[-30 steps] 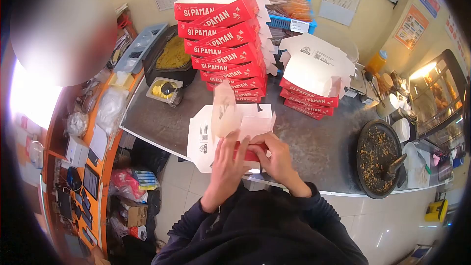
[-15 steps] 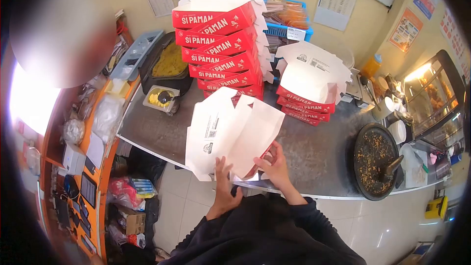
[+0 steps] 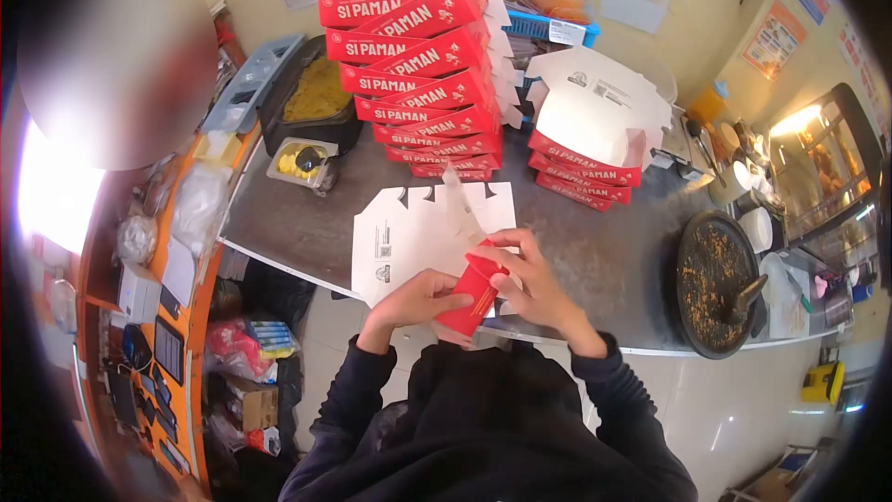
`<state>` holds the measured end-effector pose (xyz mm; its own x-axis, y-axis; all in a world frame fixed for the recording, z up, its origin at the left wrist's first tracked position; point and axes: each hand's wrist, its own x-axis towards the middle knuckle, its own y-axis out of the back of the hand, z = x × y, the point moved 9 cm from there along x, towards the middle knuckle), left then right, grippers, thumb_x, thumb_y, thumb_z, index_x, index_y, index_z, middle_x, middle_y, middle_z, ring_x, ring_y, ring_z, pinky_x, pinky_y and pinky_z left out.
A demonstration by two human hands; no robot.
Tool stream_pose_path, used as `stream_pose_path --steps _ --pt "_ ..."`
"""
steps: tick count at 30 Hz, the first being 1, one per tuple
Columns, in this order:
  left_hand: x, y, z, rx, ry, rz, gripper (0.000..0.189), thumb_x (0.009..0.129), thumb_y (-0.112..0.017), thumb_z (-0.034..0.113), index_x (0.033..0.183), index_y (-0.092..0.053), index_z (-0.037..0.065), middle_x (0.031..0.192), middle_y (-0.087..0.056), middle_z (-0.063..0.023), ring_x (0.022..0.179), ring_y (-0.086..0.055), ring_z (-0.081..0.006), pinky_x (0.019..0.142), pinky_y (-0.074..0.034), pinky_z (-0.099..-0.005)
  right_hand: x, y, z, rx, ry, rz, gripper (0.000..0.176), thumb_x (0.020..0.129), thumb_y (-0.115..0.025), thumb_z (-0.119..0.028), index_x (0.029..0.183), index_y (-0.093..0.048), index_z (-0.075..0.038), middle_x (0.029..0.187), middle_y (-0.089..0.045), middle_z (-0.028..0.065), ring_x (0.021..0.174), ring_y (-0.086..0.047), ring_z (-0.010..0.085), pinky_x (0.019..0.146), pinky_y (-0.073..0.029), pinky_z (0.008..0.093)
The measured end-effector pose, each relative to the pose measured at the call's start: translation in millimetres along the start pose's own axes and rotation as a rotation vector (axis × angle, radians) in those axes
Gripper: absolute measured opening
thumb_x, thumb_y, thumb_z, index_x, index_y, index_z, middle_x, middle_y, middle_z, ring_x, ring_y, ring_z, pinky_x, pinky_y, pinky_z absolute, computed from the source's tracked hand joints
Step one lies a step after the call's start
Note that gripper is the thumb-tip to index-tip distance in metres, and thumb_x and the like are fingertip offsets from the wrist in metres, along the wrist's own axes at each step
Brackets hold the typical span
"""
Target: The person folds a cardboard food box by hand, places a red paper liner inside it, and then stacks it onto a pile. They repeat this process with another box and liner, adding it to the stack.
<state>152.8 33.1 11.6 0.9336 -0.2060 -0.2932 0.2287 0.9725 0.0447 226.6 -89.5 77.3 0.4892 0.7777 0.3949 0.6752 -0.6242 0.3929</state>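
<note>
A partly folded carton lies at the table's front edge, its white inside facing up and a red side panel raised. My left hand grips the near left part of that red panel, thumb on top. My right hand pinches the panel's upper right end, fingers bent over it. Behind the carton rises a tall stack of red boxes with white lids standing open. A shorter stack of red boxes stands to its right.
A large stone mortar with a pestle is at the right. A food tray and a small tub sit at the left. Behind are a blue basket and, far right, a lit display case.
The carton's right side has been turned so that its red outer face shows. My left hand has moved up onto the panel, and my right hand has risen to its upper end.
</note>
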Motion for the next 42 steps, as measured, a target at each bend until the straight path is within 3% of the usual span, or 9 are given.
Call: stream_pose_path --steps 6,13,19,22,25,28,31,38,42 --pt "15.3 1.4 -33.7 -0.147 0.066 -0.058 0.029 0.097 -0.068 0.019 0.111 -0.07 -0.007 0.093 -0.072 -0.0028 0.081 -0.062 -0.0054 0.074 -0.051 -0.0237 6.7 12.5 5.6 -0.038 -0.177 -0.17 0.033 0.097 -0.064 -0.022 0.128 -0.068 -0.013 0.118 -0.048 0.0116 0.111 -0.051 0.025 0.091 -0.048 0.0343" --pt "15.4 -13.3 -33.1 -0.319 0.096 -0.143 0.031 0.099 -0.065 0.019 0.115 -0.067 -0.007 0.097 -0.072 -0.0041 0.082 -0.062 -0.0063 0.075 -0.052 -0.024 3.6 28.3 12.3 -0.319 -0.28 0.114 0.031 0.085 -0.077 -0.014 0.114 -0.069 -0.007 0.104 -0.054 0.0123 0.088 -0.065 0.0289 0.076 -0.054 0.0382" --pt "14.1 10.7 2.1 0.241 -0.059 0.114 0.025 0.097 -0.066 0.019 0.096 -0.07 -0.006 0.066 -0.058 0.0 0.061 -0.047 -0.0043 0.057 -0.041 -0.0244 -8.2 12.8 -8.9 -0.455 -0.066 0.167 0.032 0.082 -0.076 -0.011 0.113 -0.066 -0.007 0.107 -0.059 0.0119 0.089 -0.067 0.0314 0.071 -0.056 0.0396" --pt "11.1 8.1 27.8 0.418 -0.163 0.115 0.024 0.096 -0.067 0.017 0.092 -0.069 -0.006 0.062 -0.058 -0.0093 0.06 -0.048 -0.0064 0.058 -0.043 -0.0272 -10.4 16.7 -10.6 -0.44 -0.053 0.178 0.032 0.082 -0.076 -0.01 0.113 -0.068 -0.008 0.106 -0.059 0.0121 0.088 -0.068 0.0308 0.069 -0.056 0.0399" --pt "12.0 7.0 47.1 0.449 -0.242 0.124 0.016 0.091 -0.067 0.013 0.093 -0.07 -0.004 0.071 -0.063 -0.0199 0.058 -0.059 -0.0244 0.061 -0.046 -0.0343 -11.8 17.9 -1.4 -0.421 -0.1 0.17 0.032 0.082 -0.076 -0.011 0.114 -0.07 -0.009 0.105 -0.061 0.0134 0.086 -0.068 0.0323 0.071 -0.056 0.0405" --pt "14.2 2.5 48.7 0.568 -0.255 0.032 0.017 0.091 -0.067 0.013 0.093 -0.07 -0.003 0.072 -0.065 -0.0201 0.06 -0.06 -0.0268 0.063 -0.048 -0.0357 -13.8 9.7 1.7 -0.463 -0.155 0.05 0.03 0.085 -0.075 -0.014 0.114 -0.071 -0.009 0.105 -0.062 0.0157 0.085 -0.066 0.0356 0.073 -0.054 0.042" --pt "16.8 4.3 39.5 0.479 -0.165 -0.022 0.026 0.091 -0.067 0.022 0.101 -0.071 -0.003 0.081 -0.068 -0.0206 0.066 -0.064 -0.0284 0.068 -0.05 -0.0351 -10.6 10.4 3.1 -0.525 -0.212 -0.016 0.024 0.091 -0.069 -0.02 0.111 -0.067 -0.008 0.105 -0.063 0.0171 0.083 -0.066 0.0378 0.071 -0.054 0.0446" --pt "-11.8 48.6 46.1 0.01 -0.49 0.042 0.046 0.091 -0.068 0.031 0.129 -0.065 0.005 0.105 -0.072 -0.0211 0.084 -0.072 -0.0254 0.082 -0.055 -0.0331 -12.6 -1.3 43.4 -0.432 -0.36 0.002 0.021 0.1 -0.057 -0.026 0.104 -0.054 -0.005 0.104 -0.057 0.0275 0.084 -0.062 0.0501 0.069 -0.052 0.0543" --pt "1.1 29.4 34.3 0.467 -0.241 0.249 0.042 0.087 -0.075 0.016 0.127 -0.067 0.011 0.089 -0.073 -0.0192 0.079 -0.073 -0.0257 0.077 -0.056 -0.0347 -9.7 -4.1 32.9 -0.28 -0.367 0.045 0.017 0.099 -0.058 -0.019 0.103 -0.053 -0.003 0.105 -0.057 0.03 0.087 -0.06 0.054 0.072 -0.05 0.0547"
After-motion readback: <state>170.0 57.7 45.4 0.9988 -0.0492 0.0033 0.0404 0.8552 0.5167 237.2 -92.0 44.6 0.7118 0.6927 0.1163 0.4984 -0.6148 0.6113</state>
